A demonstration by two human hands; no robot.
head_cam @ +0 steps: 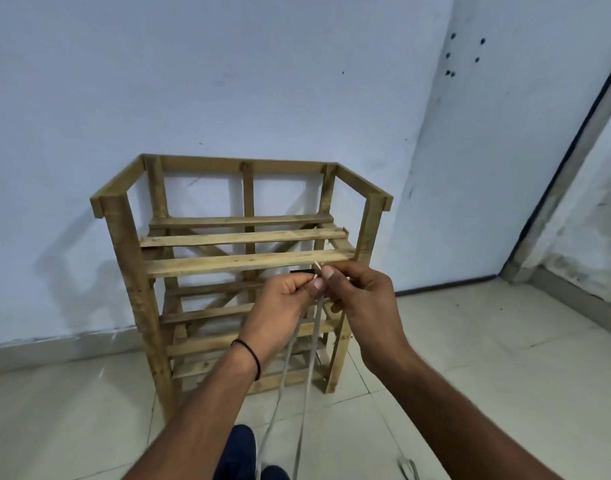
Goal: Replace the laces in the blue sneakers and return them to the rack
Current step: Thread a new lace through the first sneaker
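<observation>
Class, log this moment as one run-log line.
lace: two strands hang toward frame bottom | left hand: pinches upper end | right hand: pinches upper end | rack: stands behind hands

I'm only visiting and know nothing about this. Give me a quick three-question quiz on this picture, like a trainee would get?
1. True or false: only the left hand pinches the lace.
2. The wooden rack stands: A) in the middle of the floor, B) against the wall, C) on a table.
3. Fill in: the black band sits on the ___ wrist.
Key: 1 false, the right hand pinches it too; 2 B; 3 left.
</observation>
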